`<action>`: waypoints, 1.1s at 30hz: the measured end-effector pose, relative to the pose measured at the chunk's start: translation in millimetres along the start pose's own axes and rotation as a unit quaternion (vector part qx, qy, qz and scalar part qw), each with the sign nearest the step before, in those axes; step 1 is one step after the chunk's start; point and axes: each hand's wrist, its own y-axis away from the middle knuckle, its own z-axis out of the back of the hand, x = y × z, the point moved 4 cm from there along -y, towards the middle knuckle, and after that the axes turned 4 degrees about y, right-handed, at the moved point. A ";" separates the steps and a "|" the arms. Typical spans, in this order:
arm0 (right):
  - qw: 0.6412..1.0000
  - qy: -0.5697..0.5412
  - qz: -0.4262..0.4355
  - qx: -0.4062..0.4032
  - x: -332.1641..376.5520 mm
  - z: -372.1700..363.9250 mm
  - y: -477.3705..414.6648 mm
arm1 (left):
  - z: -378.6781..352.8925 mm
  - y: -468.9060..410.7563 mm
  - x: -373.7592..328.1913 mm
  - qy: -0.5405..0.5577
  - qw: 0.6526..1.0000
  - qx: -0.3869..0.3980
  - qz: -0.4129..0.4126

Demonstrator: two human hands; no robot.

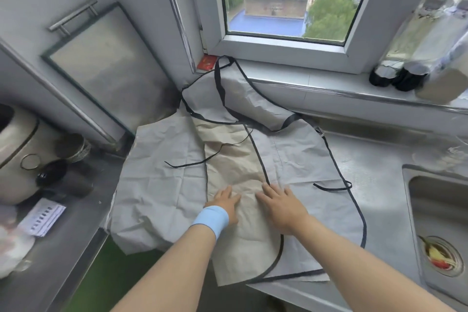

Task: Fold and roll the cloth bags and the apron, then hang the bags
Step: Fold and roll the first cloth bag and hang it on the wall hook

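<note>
Standing at a steel counter [379,185]. Leaning over a crumpled grey apron [162,185], black-trimmed, lying spread across it left of the sink [406,185]. Pressing left hand [225,201] and right hand [281,206] flat, side by side, on its tan middle panel, fingers straight, slightly spread, pinching nothing. Wearing a blue wristband [210,220] on the left.

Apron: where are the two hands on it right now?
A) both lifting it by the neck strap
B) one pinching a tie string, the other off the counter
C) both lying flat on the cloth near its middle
C: the left hand and the right hand lie side by side with straight fingers on the apron, which is spread over the counter; neither hand holds a strap or a string.
</note>
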 end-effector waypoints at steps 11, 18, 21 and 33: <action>0.992 -0.073 -0.027 -0.100 13.3 72.9 -85.5 | 81.5 -6.7 56.3 0.147 0.983 -0.108 0.026; 0.990 -0.074 -0.071 -0.095 27.0 92.0 -170.2 | 121.5 -53.3 86.7 0.200 0.965 -0.172 0.004; 0.992 -0.066 -0.096 -0.056 18.9 86.0 -188.4 | 124.7 -69.4 82.0 0.233 0.956 -0.175 -0.030; 0.774 -0.575 -0.226 -0.138 -45.6 116.5 -168.5 | 147.0 -96.5 45.9 0.355 0.932 -0.029 -0.063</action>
